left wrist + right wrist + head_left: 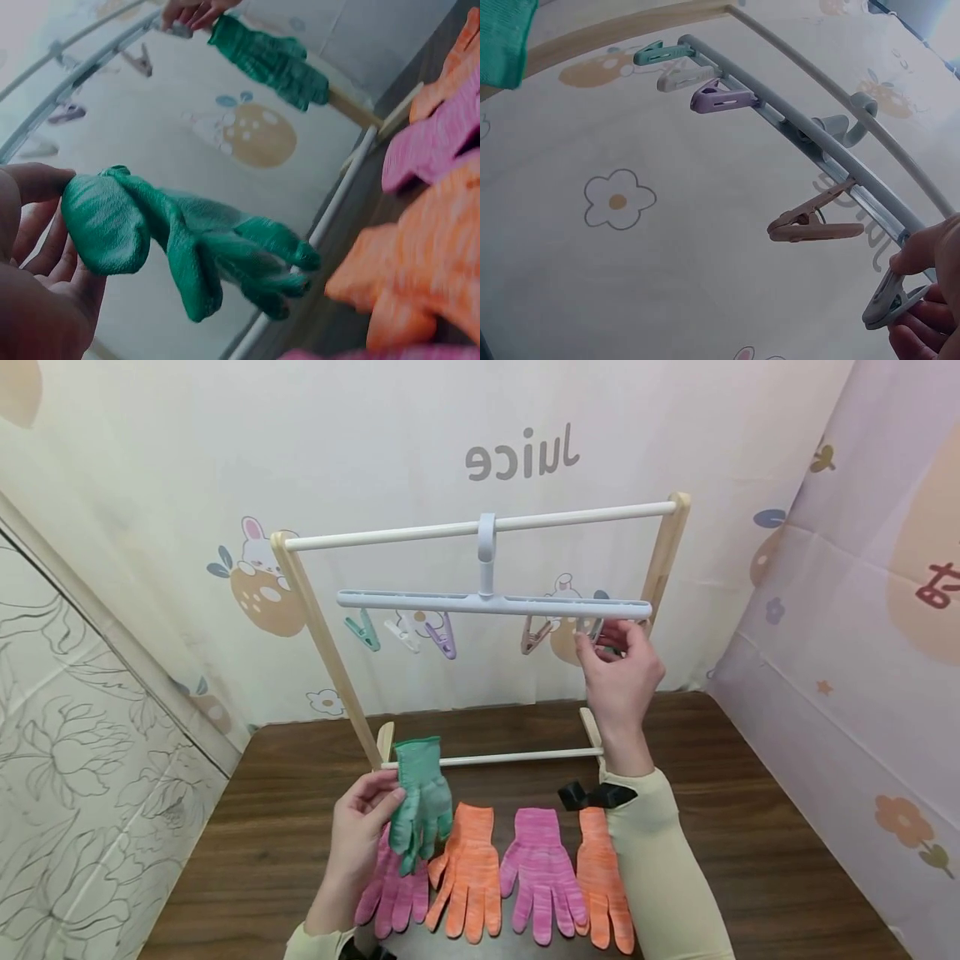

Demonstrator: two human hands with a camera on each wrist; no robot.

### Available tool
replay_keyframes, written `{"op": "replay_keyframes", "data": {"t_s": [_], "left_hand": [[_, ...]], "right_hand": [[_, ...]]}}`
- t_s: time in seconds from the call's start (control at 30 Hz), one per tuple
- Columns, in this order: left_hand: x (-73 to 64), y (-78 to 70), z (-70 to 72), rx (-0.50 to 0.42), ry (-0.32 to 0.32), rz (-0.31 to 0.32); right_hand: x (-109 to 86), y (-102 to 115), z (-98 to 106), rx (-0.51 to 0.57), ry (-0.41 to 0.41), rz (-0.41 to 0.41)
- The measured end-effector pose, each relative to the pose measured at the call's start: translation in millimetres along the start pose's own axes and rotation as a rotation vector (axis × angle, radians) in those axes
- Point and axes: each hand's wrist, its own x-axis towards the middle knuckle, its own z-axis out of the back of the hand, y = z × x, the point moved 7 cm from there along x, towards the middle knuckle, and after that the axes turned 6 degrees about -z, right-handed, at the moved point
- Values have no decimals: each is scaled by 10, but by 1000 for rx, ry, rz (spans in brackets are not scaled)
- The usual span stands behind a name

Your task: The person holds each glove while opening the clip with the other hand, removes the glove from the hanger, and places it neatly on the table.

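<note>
My left hand pinches a green knit glove near its cuff, and its fingers dangle over the table. With thumb and fingertips, my right hand grips a grey clothespin at the right end of a pale blue hanger. A second green glove hangs right beside that hand; in the head view the hand mostly covers it, and I cannot tell what holds it. A brown clothespin hangs nearby; purple, white and green clothespins hang toward the left.
The hanger hooks over the white top bar of a wooden stand. Below lie two pink gloves, one of them uncovered, plus a middle orange glove and a right orange glove, on the dark wood table. Printed curtains surround it.
</note>
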Motion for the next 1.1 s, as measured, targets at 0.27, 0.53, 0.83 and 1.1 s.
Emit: {"op": "replay_keyframes", "data": {"t_s": [0.27, 0.53, 0.83, 1.1], "left_hand": [[-133, -36, 470, 53, -6, 41], [-221, 109, 985, 50, -27, 157], [-281, 489, 1503, 266, -59, 397], [-260, 576, 1598, 728, 73, 392]], "right_hand": [[-18, -7, -28, 6, 14, -15], [-6, 21, -19, 11, 2, -17], [-24, 2, -37, 16, 13, -12], [-60, -28, -42, 1, 27, -26]]}}
